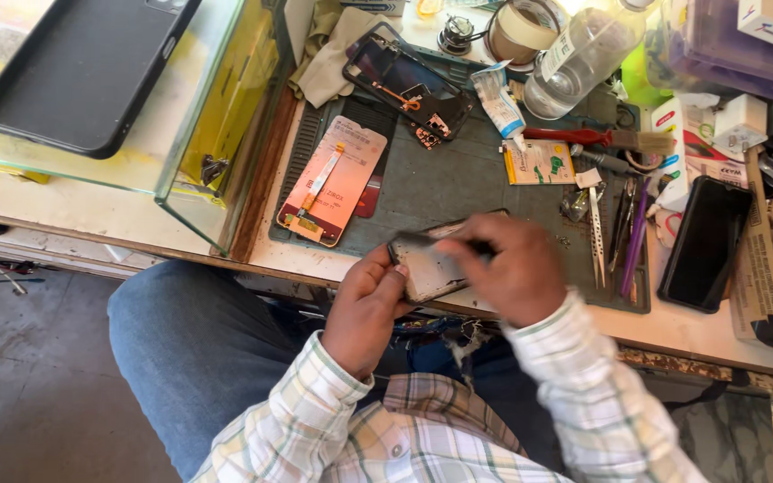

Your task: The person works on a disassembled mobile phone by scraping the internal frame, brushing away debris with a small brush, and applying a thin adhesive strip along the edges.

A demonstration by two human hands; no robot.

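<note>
Just in front of the grey work mat (pixel 458 179), at the worktop's near edge, both hands grip an opened phone body (pixel 427 268): left hand (pixel 364 309) cradling its end, right hand (pixel 516 273) seemingly pressing its top.

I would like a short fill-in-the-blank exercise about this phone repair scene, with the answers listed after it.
1. Both hands, the left hand and the right hand, hold an opened ____ above the mat's edge.
2. The clear bottle lies on its ____.
3. The brush has a ____ handle.
4. The black phone case rests on top of the ____ box.

Answers: phone; side; red; glass
</note>
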